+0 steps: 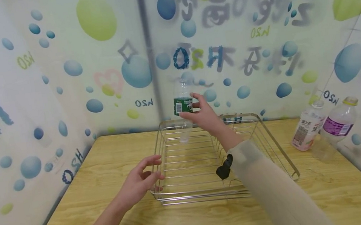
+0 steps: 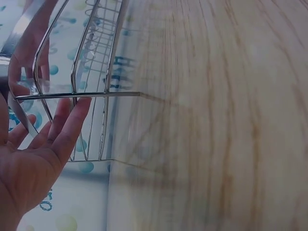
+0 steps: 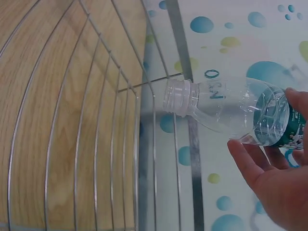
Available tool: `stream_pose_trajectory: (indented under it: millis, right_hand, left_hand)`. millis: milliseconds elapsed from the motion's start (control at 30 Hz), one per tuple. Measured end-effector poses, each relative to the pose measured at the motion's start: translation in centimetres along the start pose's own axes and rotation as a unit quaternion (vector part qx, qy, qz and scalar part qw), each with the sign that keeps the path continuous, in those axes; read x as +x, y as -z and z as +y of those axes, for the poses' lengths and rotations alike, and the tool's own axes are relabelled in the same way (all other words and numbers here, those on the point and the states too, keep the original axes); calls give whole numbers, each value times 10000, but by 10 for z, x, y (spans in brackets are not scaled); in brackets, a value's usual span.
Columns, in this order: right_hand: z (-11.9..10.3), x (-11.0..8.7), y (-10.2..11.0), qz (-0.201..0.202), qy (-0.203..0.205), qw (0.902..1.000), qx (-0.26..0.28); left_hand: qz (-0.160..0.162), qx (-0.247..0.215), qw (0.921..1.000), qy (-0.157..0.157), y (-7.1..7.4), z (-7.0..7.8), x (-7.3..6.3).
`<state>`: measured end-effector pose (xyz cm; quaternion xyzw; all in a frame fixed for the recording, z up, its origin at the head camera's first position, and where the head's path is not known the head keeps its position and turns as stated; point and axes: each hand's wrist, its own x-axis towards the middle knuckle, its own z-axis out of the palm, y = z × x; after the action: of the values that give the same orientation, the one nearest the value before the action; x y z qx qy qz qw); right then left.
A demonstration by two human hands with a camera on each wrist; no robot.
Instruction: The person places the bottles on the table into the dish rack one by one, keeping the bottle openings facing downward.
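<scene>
My right hand [image 1: 203, 115] grips a clear plastic bottle [image 1: 183, 105] with a green label around its middle. The bottle is upside down, its uncapped neck pointing into the far left part of a wire dish rack [image 1: 196, 191]. In the right wrist view, the bottle's threaded mouth [image 3: 177, 97] shows beside the rack's wires. My left hand [image 1: 138, 180] is at the rack's left side. Its fairly straight fingers [image 2: 72, 127] rest against the wires in the left wrist view.
On the right of the wooden table [image 1: 195, 224] stand two more bottles: one with a white and pink label [image 1: 307, 128], and a clear one with a purple label [image 1: 338, 126] and yellow neck ring. A patterned curtain [image 1: 243, 43] closes off the back and sides.
</scene>
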<state>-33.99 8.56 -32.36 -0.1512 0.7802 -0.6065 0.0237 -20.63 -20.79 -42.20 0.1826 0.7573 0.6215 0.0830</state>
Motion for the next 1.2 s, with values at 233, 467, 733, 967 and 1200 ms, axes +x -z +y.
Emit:
stream_pose_trajectory:
  millis: [233,467,733,967,1200]
  right_hand:
    - [6,13,-21,47,-27,10000,68]
    - [16,22,-34,93,-150,9996,211]
    - [36,19,-46,-166,-374,9982,442]
    - [45,19,-54,-305,-449,9973,501]
    - [52,19,-57,-440,-378,9980,243]
  left_hand:
    - [-37,-102,9999,-12,1,0,1]
    - [38,-98,9999,-67,1,1,1]
    - [3,-34,10000,-19,-1,-2,-1]
    - [25,-19,10000,18,-2,-3,-1]
    - [60,23,9999,82,-1,1,0]
